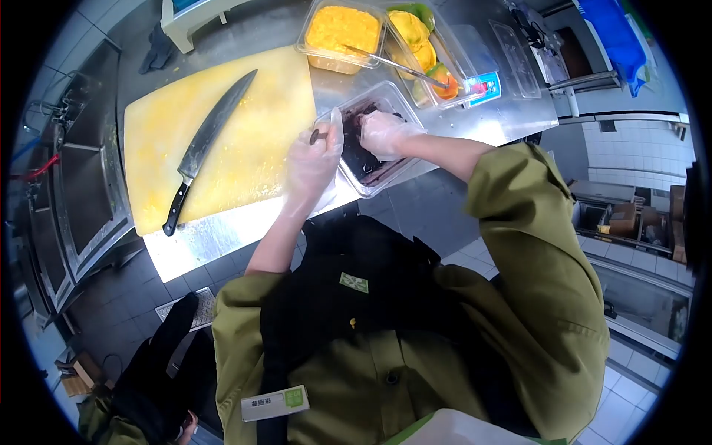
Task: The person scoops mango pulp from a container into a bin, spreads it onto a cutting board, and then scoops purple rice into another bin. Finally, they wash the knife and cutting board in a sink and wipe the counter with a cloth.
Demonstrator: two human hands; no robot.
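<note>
My left hand (314, 153), in a clear plastic glove, is closed at the left rim of a clear plastic tub (365, 187). A small dark piece (318, 136) shows between its fingers. Inside the tub lies dark purple, wet-looking food (359, 160). Reaching into the tub from the right is my right hand (386, 135), also gloved. Its fingers curl down against the dark food, and I cannot tell what they grip. To the left, a large kitchen knife (215, 126) with a black handle lies on a yellow-stained cutting board (259, 174).
Behind the tub stand a container of diced yellow fruit (341, 30) and a container of mango pieces (411, 37), with a long metal utensil (397, 65) across them. A metal sink (93, 193) is at the left. Another person (167, 371) stands at lower left.
</note>
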